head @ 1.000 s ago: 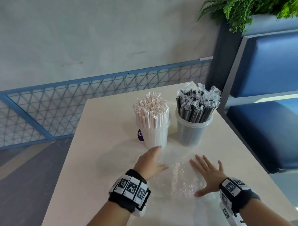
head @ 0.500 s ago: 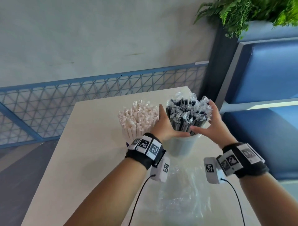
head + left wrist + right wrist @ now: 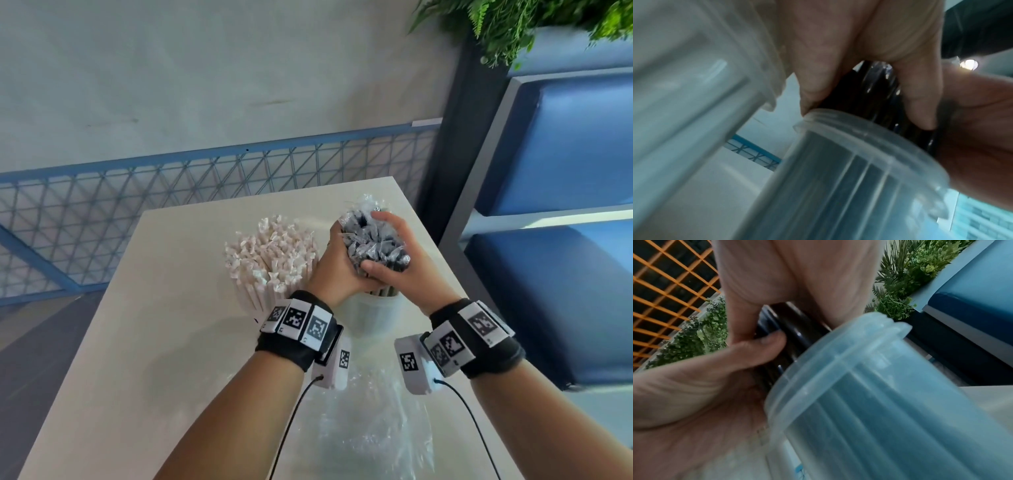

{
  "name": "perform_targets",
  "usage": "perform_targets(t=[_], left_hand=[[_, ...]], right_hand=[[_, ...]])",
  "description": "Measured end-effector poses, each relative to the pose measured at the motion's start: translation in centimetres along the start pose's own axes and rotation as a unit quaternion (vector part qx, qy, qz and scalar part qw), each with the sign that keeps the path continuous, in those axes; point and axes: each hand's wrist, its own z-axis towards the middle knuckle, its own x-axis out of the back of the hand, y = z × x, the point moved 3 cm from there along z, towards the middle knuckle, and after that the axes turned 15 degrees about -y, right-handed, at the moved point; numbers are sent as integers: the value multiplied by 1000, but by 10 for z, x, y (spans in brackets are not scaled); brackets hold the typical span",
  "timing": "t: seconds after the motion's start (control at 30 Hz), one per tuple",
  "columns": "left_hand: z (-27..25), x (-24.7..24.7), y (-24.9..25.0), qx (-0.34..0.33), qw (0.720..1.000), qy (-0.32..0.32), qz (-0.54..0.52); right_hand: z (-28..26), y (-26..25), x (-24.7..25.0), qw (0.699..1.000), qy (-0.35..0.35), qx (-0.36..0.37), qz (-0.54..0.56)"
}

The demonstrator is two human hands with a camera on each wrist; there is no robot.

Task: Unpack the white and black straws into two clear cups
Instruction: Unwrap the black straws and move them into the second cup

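Observation:
Two clear cups stand at the far middle of the pale table [image 3: 147, 342]. The left cup holds a bundle of paper-wrapped white straws [image 3: 270, 253]. In the right cup [image 3: 373, 317] stands a bundle of plastic-wrapped black straws [image 3: 371, 243]. My left hand [image 3: 334, 270] and right hand [image 3: 394, 263] wrap round that black bundle from both sides, just above the cup's rim [image 3: 869, 128]. The wrist views show fingers [image 3: 918, 104] curled against the black straws [image 3: 797, 331] above the rim [image 3: 838, 353].
An empty clear plastic bag [image 3: 370, 428] lies crumpled on the table near me. A blue mesh railing [image 3: 171, 192] runs behind the table. A blue padded bench [image 3: 565, 267] and a dark post with green plants [image 3: 507, 27] stand to the right.
Both hands rose from the plastic bag on the table, reached to the right cup, and closed round the black straw bundle. The head view has moved closer and tilted down.

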Motion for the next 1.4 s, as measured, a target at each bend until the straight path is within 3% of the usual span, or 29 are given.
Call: perform_targets(t=[0.13,0.27,0.43,0.5,0.57,0.67,0.73,0.8,0.9,0.97,1.07,1.13,1.27,1.4], left_hand=[[5,7,7,-30,996,79,-28],[7,19,28,-69,992,96,-54],[2,35,48,-98,989,89,62],[1,36,58,-104,980,48,165],[5,32,60,-62,955,-27,289],[11,23,46,43,901,-146,407],[11,19,37,72,882,-180,429],[10,20,35,73,891,-171,415],[10,20,35,69,900,-168,395],[9,20,32,56,925,-147,347],[3,24,30,48,964,-55,254],[-1,21,28,54,978,-16,200],[-3,3,16,30,991,10,127],[-4,-3,-2,61,996,16,-60]], right_hand=[[3,-12,7,997,69,39,27],[8,-32,17,990,118,78,29],[8,-35,25,987,131,92,-17],[8,-35,28,981,148,92,-86],[12,-31,27,975,128,67,-167],[20,-16,15,967,3,-52,-248],[20,-8,10,963,-49,-94,-248],[18,-9,11,964,-40,-89,-248],[18,-10,9,957,-80,-78,-269],[15,-8,11,975,-54,-68,-204],[6,0,22,997,18,-60,-38],[0,5,19,996,-21,-83,28],[-2,13,15,991,-67,-113,36],[5,17,8,985,-90,-126,76]])
